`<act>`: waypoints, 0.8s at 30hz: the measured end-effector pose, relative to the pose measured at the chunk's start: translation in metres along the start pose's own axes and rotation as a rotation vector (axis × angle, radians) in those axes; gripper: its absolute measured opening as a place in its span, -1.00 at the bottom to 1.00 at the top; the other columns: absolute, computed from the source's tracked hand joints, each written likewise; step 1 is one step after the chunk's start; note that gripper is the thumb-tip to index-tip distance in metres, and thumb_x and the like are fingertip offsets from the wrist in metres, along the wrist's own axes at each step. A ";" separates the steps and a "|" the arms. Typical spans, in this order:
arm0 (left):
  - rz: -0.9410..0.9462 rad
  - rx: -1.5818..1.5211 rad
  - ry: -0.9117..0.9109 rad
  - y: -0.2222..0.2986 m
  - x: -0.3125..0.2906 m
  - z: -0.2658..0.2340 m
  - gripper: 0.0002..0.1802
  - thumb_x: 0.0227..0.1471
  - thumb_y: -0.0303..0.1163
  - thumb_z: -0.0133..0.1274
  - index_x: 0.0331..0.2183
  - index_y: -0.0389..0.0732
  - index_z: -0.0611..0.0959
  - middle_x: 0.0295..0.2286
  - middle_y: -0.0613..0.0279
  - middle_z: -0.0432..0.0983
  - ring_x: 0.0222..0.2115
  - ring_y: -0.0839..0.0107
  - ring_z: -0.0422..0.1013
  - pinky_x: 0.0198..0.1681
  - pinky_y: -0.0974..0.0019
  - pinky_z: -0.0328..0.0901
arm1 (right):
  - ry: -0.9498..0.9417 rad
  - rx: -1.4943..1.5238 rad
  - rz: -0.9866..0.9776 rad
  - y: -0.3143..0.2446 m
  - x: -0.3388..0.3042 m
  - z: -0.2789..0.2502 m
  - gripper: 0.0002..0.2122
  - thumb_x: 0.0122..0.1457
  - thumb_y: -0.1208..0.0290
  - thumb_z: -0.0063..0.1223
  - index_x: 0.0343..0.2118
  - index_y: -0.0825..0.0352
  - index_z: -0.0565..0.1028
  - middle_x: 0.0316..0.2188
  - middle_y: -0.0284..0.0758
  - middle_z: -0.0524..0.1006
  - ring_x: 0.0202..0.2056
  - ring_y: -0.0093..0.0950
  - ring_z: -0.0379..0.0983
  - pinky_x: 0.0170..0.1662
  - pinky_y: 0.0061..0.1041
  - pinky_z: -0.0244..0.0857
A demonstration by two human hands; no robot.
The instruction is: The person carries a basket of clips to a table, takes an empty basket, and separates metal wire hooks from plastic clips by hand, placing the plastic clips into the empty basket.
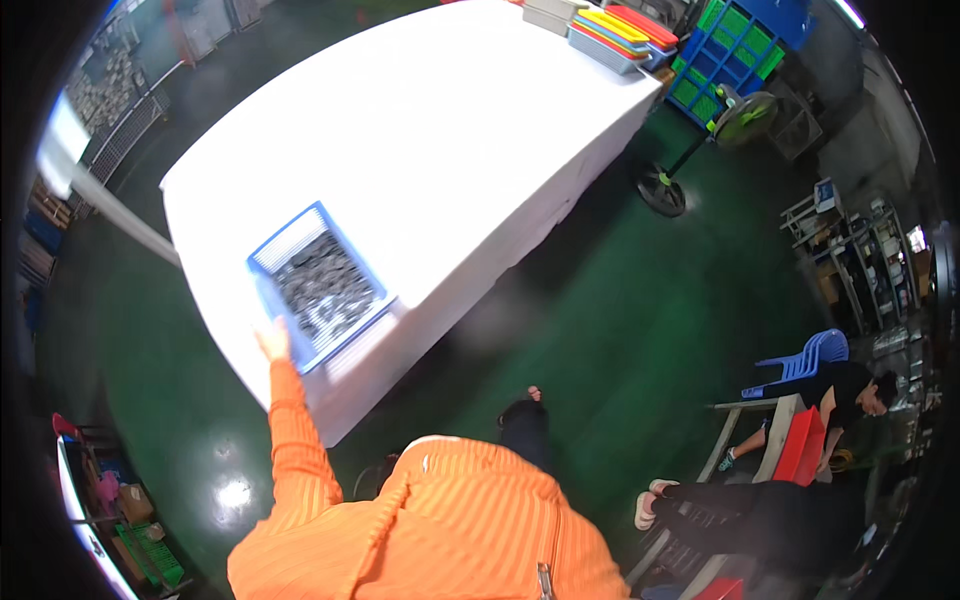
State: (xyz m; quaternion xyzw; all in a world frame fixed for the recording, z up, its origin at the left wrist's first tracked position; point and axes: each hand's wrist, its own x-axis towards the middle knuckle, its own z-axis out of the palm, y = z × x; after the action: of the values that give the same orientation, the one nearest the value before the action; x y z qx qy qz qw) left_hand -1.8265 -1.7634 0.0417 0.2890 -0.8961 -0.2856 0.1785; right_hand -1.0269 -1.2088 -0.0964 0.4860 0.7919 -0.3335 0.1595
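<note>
A blue plastic basket [352, 262] with slatted walls sits at the near left end of the white-covered table, close to its front edge. Many small dark grey and silvery pieces [325, 285] cover its bottom; blur hides what kind they are. My left hand [273, 341] reaches forward to the basket's left side and is closed at its rim, the fingers somewhat smeared. The orange sleeve [291, 428] runs back from that hand. My right hand does not show.
The long white table [400, 150] stretches away to the right. Stacked coloured trays [610, 42] stand at its far end, near a wheeled frame [690, 150] and blue-green crates [725, 60]. Blue chairs [805, 360], a red bin [800, 447] and other people [850, 395] are at right.
</note>
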 end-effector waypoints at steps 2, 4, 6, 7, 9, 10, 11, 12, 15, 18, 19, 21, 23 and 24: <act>0.097 -0.066 0.400 0.014 -0.004 -0.030 -0.23 -0.12 -0.31 0.08 0.06 -0.45 0.14 0.05 -0.25 0.08 0.10 -0.02 0.01 0.17 0.06 -0.13 | 0.129 0.466 0.309 -0.055 0.097 -0.047 -0.80 0.01 0.28 -0.09 -0.50 0.33 0.45 -0.55 -0.15 0.45 -0.55 -0.25 0.35 -0.45 -0.31 0.30; 0.095 0.071 0.515 0.122 -0.047 -0.057 -0.31 -0.12 -0.43 0.03 0.06 -0.36 0.18 0.03 -0.16 0.13 0.08 0.01 0.05 0.15 0.08 -0.08 | 0.164 0.826 0.552 -0.159 0.230 -0.125 -0.81 0.02 0.30 -0.11 -0.51 0.33 0.45 -0.60 -0.17 0.44 -0.64 -0.26 0.33 -0.56 -0.33 0.27; 0.272 -0.062 0.542 0.183 -0.049 -0.038 -0.35 -0.13 -0.48 0.00 0.05 -0.30 0.22 0.02 -0.08 0.18 0.05 0.03 0.08 0.13 0.09 -0.05 | -0.041 0.830 0.397 -0.314 0.394 -0.244 -0.84 0.01 0.31 -0.12 -0.53 0.25 0.46 -0.63 -0.24 0.44 -0.69 -0.35 0.33 -0.67 -0.40 0.20; 0.268 -0.069 0.503 0.256 -0.065 -0.022 -0.39 -0.10 -0.49 -0.04 0.05 -0.29 0.23 0.01 -0.04 0.19 0.05 0.05 0.09 0.12 0.11 -0.04 | -0.093 0.780 0.293 -0.382 0.460 -0.305 -0.86 0.01 0.32 -0.13 -0.54 0.21 0.47 -0.65 -0.27 0.45 -0.71 -0.39 0.34 -0.72 -0.43 0.17; 0.210 -0.149 0.457 0.348 -0.073 0.007 -0.45 -0.05 -0.52 -0.11 0.04 -0.30 0.24 0.01 -0.03 0.20 0.05 0.07 0.11 0.12 0.13 -0.02 | 0.002 0.657 0.080 -0.575 0.541 -0.385 -0.83 0.12 0.23 -0.11 -0.51 0.17 0.42 -0.69 -0.42 0.36 -0.77 -0.58 0.25 -0.77 -0.61 0.04; 0.227 -0.208 0.412 0.379 -0.072 0.040 -0.46 -0.04 -0.53 -0.13 0.04 -0.30 0.24 0.01 -0.03 0.19 0.04 0.08 0.12 0.11 0.14 -0.01 | 0.015 0.786 -0.176 -0.637 0.582 -0.420 -0.87 0.13 0.41 -0.17 -0.37 0.26 0.46 -0.67 -0.39 0.43 -0.75 -0.59 0.29 -0.79 -0.62 0.08; 0.288 -0.223 0.416 0.399 -0.067 0.076 -0.47 -0.05 -0.55 -0.14 0.03 -0.31 0.25 0.01 -0.04 0.20 0.03 0.09 0.14 0.10 0.16 0.02 | 0.044 0.708 -0.338 -0.700 0.614 -0.447 -0.83 0.13 0.41 -0.11 -0.24 0.28 0.44 -0.60 -0.36 0.47 -0.68 -0.63 0.34 -0.75 -0.67 0.10; 0.291 -0.248 0.385 0.419 -0.062 0.111 -0.46 -0.06 -0.56 -0.15 0.03 -0.33 0.26 0.00 -0.05 0.21 0.02 0.09 0.16 0.10 0.18 0.04 | 0.063 0.618 -0.452 -0.767 0.632 -0.464 -0.77 0.12 0.40 -0.08 -0.16 0.29 0.43 -0.52 -0.33 0.50 -0.59 -0.64 0.38 -0.66 -0.70 0.16; 0.207 -0.304 0.256 0.450 -0.038 0.250 -0.40 -0.14 -0.60 -0.11 0.04 -0.36 0.24 -0.01 -0.07 0.21 0.02 0.08 0.16 0.10 0.19 0.03 | -0.021 0.482 -0.694 -0.928 0.657 -0.476 -0.75 0.11 0.37 -0.05 -0.15 0.29 0.45 -0.39 -0.36 0.53 -0.44 -0.62 0.45 -0.43 -0.67 0.28; 0.224 -0.320 0.032 0.567 -0.038 0.369 -0.39 -0.17 -0.60 -0.04 0.01 -0.35 0.26 -0.05 -0.07 0.24 -0.01 0.07 0.15 0.08 0.15 0.02 | 0.113 0.185 -0.953 -0.998 0.707 -0.495 -0.77 0.03 0.36 0.04 -0.28 0.36 0.52 -0.43 -0.29 0.56 -0.39 -0.53 0.48 -0.30 -0.58 0.33; 0.281 -0.295 -0.024 0.609 -0.041 0.400 -0.39 -0.18 -0.60 -0.02 0.00 -0.30 0.29 -0.06 -0.05 0.25 -0.02 0.06 0.15 0.07 0.15 0.03 | 0.108 0.161 -0.942 -1.022 0.717 -0.513 -0.77 0.02 0.36 0.04 -0.29 0.37 0.52 -0.43 -0.26 0.56 -0.38 -0.49 0.49 -0.28 -0.56 0.32; 0.402 -0.273 -0.213 0.694 -0.052 0.459 -0.43 -0.18 -0.59 -0.03 -0.02 -0.25 0.32 -0.07 -0.02 0.25 -0.01 0.06 0.13 0.08 0.15 0.03 | 0.115 0.132 -0.948 -1.060 0.754 -0.551 -0.76 0.01 0.31 0.02 -0.30 0.33 0.53 -0.42 -0.18 0.55 -0.33 -0.32 0.49 -0.24 -0.46 0.32; 0.469 -0.275 -0.355 0.752 -0.061 0.518 -0.48 -0.17 -0.57 -0.03 -0.06 -0.20 0.36 -0.06 0.02 0.24 0.00 0.05 0.11 0.07 0.18 0.05 | 0.166 0.080 -0.986 -1.098 0.801 -0.588 -0.77 0.00 0.31 0.02 -0.30 0.30 0.53 -0.44 -0.20 0.55 -0.34 -0.31 0.48 -0.24 -0.44 0.32; 0.499 -0.244 -0.419 0.779 -0.065 0.544 -0.49 -0.17 -0.54 -0.03 -0.06 -0.19 0.36 -0.05 0.05 0.22 0.02 0.07 0.08 0.07 0.11 0.05 | 0.183 0.052 -1.011 -1.120 0.829 -0.606 -0.76 0.00 0.32 0.02 -0.28 0.28 0.52 -0.44 -0.20 0.54 -0.34 -0.30 0.48 -0.24 -0.43 0.32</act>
State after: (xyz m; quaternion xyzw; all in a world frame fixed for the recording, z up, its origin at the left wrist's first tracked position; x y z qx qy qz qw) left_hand -2.3643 -0.9791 0.0907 -0.0275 -0.9157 -0.3911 0.0883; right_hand -2.3599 -0.5863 0.2830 0.0736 0.9300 -0.3447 -0.1039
